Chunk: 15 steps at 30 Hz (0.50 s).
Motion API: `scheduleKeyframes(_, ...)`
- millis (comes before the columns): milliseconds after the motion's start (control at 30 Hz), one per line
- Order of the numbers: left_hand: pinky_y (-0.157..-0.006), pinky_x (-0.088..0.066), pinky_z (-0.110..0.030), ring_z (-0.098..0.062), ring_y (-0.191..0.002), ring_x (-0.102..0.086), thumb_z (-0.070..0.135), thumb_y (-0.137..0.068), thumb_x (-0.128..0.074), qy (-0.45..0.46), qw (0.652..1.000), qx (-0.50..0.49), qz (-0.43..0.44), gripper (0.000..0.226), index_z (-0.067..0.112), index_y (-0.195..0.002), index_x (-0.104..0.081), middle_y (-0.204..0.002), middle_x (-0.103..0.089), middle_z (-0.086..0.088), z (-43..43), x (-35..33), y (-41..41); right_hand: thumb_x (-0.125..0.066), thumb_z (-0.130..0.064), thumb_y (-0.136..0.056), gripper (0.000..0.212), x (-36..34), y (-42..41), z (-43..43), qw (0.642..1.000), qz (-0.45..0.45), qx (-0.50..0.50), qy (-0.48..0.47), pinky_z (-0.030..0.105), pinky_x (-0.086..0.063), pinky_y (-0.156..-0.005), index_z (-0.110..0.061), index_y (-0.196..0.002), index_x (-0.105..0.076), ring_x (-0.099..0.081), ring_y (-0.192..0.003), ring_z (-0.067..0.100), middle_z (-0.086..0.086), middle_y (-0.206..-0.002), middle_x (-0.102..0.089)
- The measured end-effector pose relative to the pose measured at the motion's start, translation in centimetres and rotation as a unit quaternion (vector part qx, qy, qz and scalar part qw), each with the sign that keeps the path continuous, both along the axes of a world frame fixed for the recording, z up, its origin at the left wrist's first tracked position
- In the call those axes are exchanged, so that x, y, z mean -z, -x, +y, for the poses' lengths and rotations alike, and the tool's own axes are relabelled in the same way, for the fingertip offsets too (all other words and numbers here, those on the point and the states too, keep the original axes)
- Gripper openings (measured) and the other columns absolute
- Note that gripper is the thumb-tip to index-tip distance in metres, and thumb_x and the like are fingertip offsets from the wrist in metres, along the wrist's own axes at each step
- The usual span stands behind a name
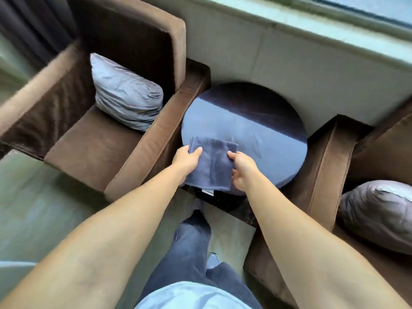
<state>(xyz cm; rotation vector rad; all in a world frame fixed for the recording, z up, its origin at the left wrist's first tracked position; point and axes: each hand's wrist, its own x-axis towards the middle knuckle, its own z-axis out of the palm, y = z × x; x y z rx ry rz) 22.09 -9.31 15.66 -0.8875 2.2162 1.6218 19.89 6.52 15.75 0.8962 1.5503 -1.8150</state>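
the left hand [188, 158] grips the left edge of a folded blue-grey terry cloth [213, 168], thumb laid on its top face, fingers wrapped round the edge and mostly out of sight. the right hand [242, 170] pinches the cloth's right edge, thumb on top near the far corner, fingers curled beneath. the cloth is stretched between the two hands, with a small white tag [208, 192] poking out under its near edge. whether its far part rests on the tabletop i cannot tell. both bare forearms reach forward and converge, wrists about level. under the hands a leg in grey-blue trousers [191, 241] steps forward, the foot partly hidden in shadow. just beyond the hands sits a round, dark, glossy table [263, 134]. left of the left hand stands a brown velvet armchair [93, 152] holding a crumpled pale grey cushion [127, 97]. right of the right hand a second brown armchair [323, 175], cut off by the frame, holds another grey cushion [379, 215].
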Motion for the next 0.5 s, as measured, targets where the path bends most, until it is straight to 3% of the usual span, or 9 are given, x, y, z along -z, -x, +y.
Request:
scheduleKeyframes(100,-0.082,-0.047,-0.030,-0.023,-0.096,-0.062,0.027,-0.098,-0.053,-0.007,0.997,-0.068,0.036,0.029,0.007,-0.114,-0.067,-0.103,-0.067,-0.007,-3.8,-4.4,-4.9,-0.055,-0.017,-0.097,0.015,-3.9,-3.0,-4.7,0.997,0.045,-0.056,-0.003,0.037,-0.056,-0.073,-0.018,-0.087,-0.067,-0.064,-0.075,0.024,0.006,-0.088,-0.070)
scheduleKeyframes(167,-0.089,-0.051,-0.035,-0.028,-0.103,-0.065,0.028,-0.098,-0.053,0.003,0.993,-0.112,0.041,0.032,0.005,-0.115,-0.067,-0.110,-0.069,-0.012,-7.1,-6.1,-7.8,-0.056,-0.017,-0.095,0.014,-6.2,-5.1,-8.1,0.993,0.065,-0.094,-0.004,0.044,-0.055,-0.083,-0.016,-0.090,-0.068,-0.065,-0.087,0.030,0.013,-0.098,-0.070)
scheduleKeyframes(300,-0.097,-0.050,-0.043,-0.035,-0.111,-0.064,0.034,-0.096,-0.054,0.057,0.982,-0.173,0.051,0.037,0.004,-0.112,-0.067,-0.117,-0.070,-0.019,-12.8,-8.1,-12.7,-0.056,-0.018,-0.094,0.014,-8.4,-8.2,-14.8,0.983,0.097,-0.154,-0.014,0.034,-0.051,-0.072,-0.017,-0.086,-0.068,-0.062,-0.083,0.028,0.011,-0.093,-0.068)
scheduleKeyframes(367,-0.096,-0.050,-0.041,-0.037,-0.112,-0.063,0.032,-0.097,-0.053,0.058,0.971,-0.224,0.063,0.038,0.000,-0.114,-0.066,-0.118,-0.068,-0.021,-16.9,-8.6,-16.5,-0.056,-0.019,-0.094,0.013,-9.1,-11.3,-20.1,0.975,0.103,-0.199,-0.007,0.038,-0.056,-0.086,-0.019,-0.091,-0.069,-0.066,-0.092,0.027,0.008,-0.099,-0.070)
scheduleKeyframes(433,-0.091,-0.048,-0.038,-0.039,-0.111,-0.063,0.030,-0.098,-0.053,0.059,0.957,-0.276,0.066,0.040,-0.005,-0.113,-0.065,-0.117,-0.068,-0.024,-20.8,-8.6,-20.1,-0.056,-0.021,-0.095,0.013,-9.5,-14.0,-25.1,0.963,0.103,-0.250,-0.004,0.039,-0.051,-0.098,-0.021,-0.097,-0.069,-0.064,-0.102,0.026,0.007,-0.109,-0.069)
scheduleKeyframes(500,-0.083,-0.048,-0.039,-0.040,-0.105,-0.064,0.031,-0.097,-0.053,0.065,0.939,-0.332,0.070,0.039,-0.004,-0.106,-0.066,-0.111,-0.069,-0.026,-26.0,-8.4,-24.3,-0.054,-0.021,-0.097,0.013,-9.9,-17.2,-30.9,0.945,0.112,-0.308,0.001,0.035,-0.048,-0.091,-0.021,-0.090,-0.066,-0.060,-0.100,0.024,0.007,-0.109,-0.066)
